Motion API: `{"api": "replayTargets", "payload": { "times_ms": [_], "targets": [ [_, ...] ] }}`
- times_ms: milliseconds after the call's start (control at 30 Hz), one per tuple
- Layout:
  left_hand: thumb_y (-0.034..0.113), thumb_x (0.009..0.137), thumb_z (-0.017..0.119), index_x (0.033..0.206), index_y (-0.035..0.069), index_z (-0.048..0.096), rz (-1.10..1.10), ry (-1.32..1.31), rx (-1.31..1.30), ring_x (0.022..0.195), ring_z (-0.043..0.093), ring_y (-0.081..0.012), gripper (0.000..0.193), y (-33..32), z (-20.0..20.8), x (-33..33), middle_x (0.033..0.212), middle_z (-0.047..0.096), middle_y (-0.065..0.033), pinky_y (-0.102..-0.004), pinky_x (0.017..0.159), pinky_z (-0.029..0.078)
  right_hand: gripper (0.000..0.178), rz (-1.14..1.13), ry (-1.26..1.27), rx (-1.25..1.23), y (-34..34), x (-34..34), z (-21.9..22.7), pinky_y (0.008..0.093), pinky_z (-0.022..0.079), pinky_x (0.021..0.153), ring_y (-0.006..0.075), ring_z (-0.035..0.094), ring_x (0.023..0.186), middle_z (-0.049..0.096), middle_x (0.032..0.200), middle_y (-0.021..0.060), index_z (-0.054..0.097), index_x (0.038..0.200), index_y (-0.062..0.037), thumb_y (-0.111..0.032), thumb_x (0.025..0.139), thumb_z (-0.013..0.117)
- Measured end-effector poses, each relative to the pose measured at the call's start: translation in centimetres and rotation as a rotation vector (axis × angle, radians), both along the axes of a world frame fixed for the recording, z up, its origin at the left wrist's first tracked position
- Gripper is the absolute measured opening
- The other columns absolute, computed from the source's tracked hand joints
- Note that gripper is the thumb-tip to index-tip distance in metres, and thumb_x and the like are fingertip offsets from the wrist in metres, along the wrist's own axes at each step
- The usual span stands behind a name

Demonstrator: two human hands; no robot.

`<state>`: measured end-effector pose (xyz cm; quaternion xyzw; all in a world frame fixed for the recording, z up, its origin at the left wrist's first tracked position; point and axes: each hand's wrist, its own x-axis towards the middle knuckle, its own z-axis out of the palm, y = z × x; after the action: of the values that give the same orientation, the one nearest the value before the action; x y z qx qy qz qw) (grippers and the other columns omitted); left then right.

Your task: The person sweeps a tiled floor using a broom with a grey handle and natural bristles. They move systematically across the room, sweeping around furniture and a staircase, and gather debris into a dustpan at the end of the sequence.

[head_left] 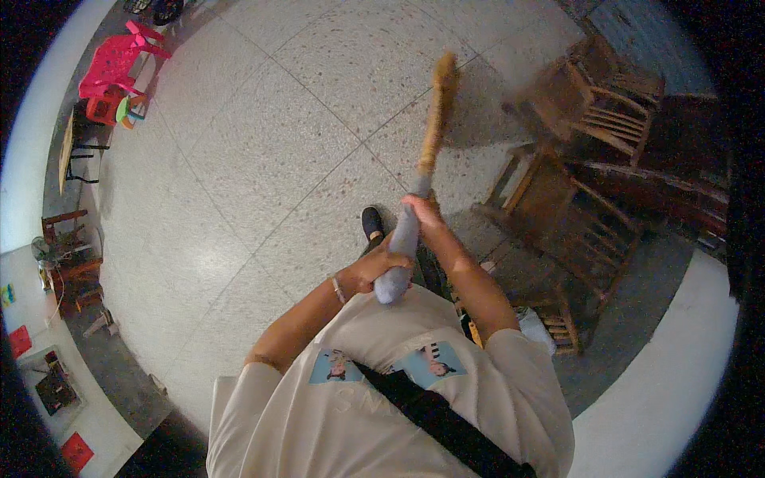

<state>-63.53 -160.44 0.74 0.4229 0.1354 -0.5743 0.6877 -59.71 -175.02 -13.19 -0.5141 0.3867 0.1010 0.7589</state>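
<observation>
A broom (437,119) with a yellow-brown, straw-like head and a thick grey handle slants away from my body. Near the top end of the handle, close to my shirt, my left hand (374,269) is wrapped round it. Farther down the grey part, my right hand (426,212) also grips the handle. The far end of the broom points at the speckled tile floor (303,119); whether it touches the floor I cannot tell. A black shoe (372,221) shows beside the handle.
Wooden chairs (538,207) stand on the right, near the broom. At the far left are a pink plastic chair (115,64), a red stool (102,110) and a small multicoloured stool (126,114). A wooden chair with a fan (41,250) stands by the left wall.
</observation>
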Motion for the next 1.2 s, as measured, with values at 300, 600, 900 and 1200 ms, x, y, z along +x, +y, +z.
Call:
{"api": "replayTargets", "payload": {
  "times_ms": [300, 600, 900, 1200],
  "targets": [
    [0.025, 0.074, 0.061, 0.093, 0.005, 0.052, -0.087, 0.191, -0.247, 0.061, 0.058, -0.0210, 0.029, 1.8, -6.0, 5.4, 0.075, 0.058, -0.0088, -0.0323, 0.056, 0.049, 0.030, 0.131, 0.274, 0.122, -1.8, 3.5, -3.0, 0.0403, 0.042, 0.051, 0.0213, 0.049, 0.059, 0.048, 0.070, 0.0062, 0.050, 0.081, -0.0062, -0.015, 0.057, 0.066],
    [0.015, 0.074, 0.059, 0.107, 0.008, 0.039, 0.472, 0.245, 0.145, 0.066, 0.057, -0.0224, 0.039, 14.8, -0.4, 2.4, 0.080, 0.052, -0.0109, -0.0384, 0.056, 0.051, 0.049, 0.476, 0.133, 0.069, 18.2, 7.1, -0.4, 0.0371, 0.044, 0.060, 0.0215, 0.051, 0.075, 0.051, 0.089, 0.0094, 0.041, 0.106, -0.0073, -0.015, 0.062, 0.062],
    [0.015, 0.074, 0.058, 0.117, 0.012, 0.029, 0.502, 0.068, 0.279, 0.066, 0.057, -0.0263, 0.052, 12.6, 4.1, 5.2, 0.086, 0.052, -0.0128, -0.0402, 0.059, 0.051, 0.061, 0.559, 0.022, 0.136, 21.8, 12.0, -1.4, 0.0377, 0.047, 0.058, 0.0254, 0.055, 0.076, 0.054, 0.087, 0.0122, 0.041, 0.105, -0.0047, -0.010, 0.049, 0.066],
    [0.014, 0.072, 0.060, 0.126, 0.014, 0.022, 0.071, -0.143, 0.052, 0.074, 0.054, -0.0222, 0.067, 2.5, 3.5, 14.8, 0.094, 0.047, -0.0102, -0.0367, 0.057, 0.051, 0.046, 0.094, -0.111, 0.079, 4.0, 17.2, 3.7, 0.0369, 0.045, 0.053, 0.0194, 0.051, 0.069, 0.049, 0.084, 0.0086, 0.040, 0.102, -0.0071, -0.011, 0.062, 0.063]
  ]
}}
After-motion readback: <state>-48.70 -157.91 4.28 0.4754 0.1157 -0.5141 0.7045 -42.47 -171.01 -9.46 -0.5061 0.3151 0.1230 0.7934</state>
